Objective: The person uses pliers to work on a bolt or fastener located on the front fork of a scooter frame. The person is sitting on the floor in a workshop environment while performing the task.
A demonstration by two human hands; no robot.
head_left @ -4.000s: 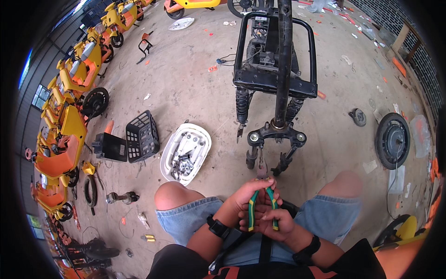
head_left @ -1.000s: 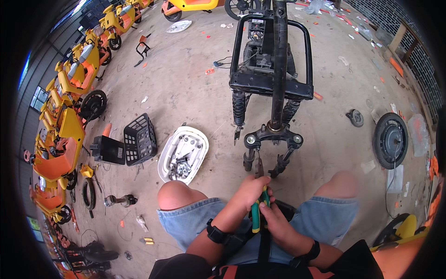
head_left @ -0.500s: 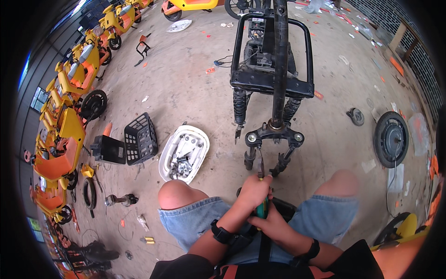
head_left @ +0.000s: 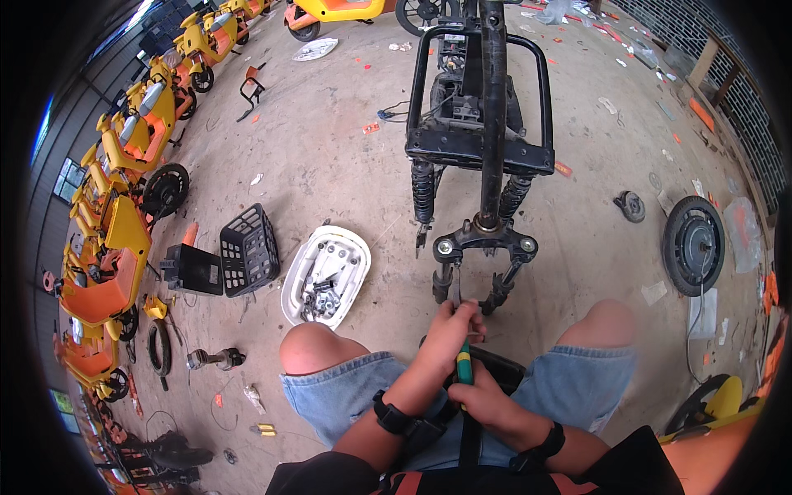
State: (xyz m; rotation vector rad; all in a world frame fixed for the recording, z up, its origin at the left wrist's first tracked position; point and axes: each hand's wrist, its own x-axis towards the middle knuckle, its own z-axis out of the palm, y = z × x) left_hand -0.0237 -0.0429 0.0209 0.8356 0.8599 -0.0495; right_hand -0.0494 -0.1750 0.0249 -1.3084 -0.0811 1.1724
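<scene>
My left hand (head_left: 452, 334) is closed, and a narrow metal tip sticks out above it toward the fork. Below it, a green-and-yellow-handled tool (head_left: 465, 369) runs down to my right hand (head_left: 487, 402), which is closed round its lower end. The tool's working end is mostly hidden by my left fingers, so its exact kind does not show. Just ahead of my hands stands the black front fork (head_left: 488, 239) of a stripped scooter frame (head_left: 495, 107), without a wheel. Between my knees, a dark object (head_left: 495, 367) lies partly hidden behind my hands.
A white tray (head_left: 360, 285) with loose metal parts is to the left, by a black plastic crate (head_left: 250, 252). Several yellow-orange scooters (head_left: 128, 239) line the left side. On the right lie a wheel with a hub (head_left: 695, 246) and scattered litter.
My left hand has moved slightly up and to the left, toward the fork. More of the green handle now shows between my hands. My right hand stays nearly in place.
</scene>
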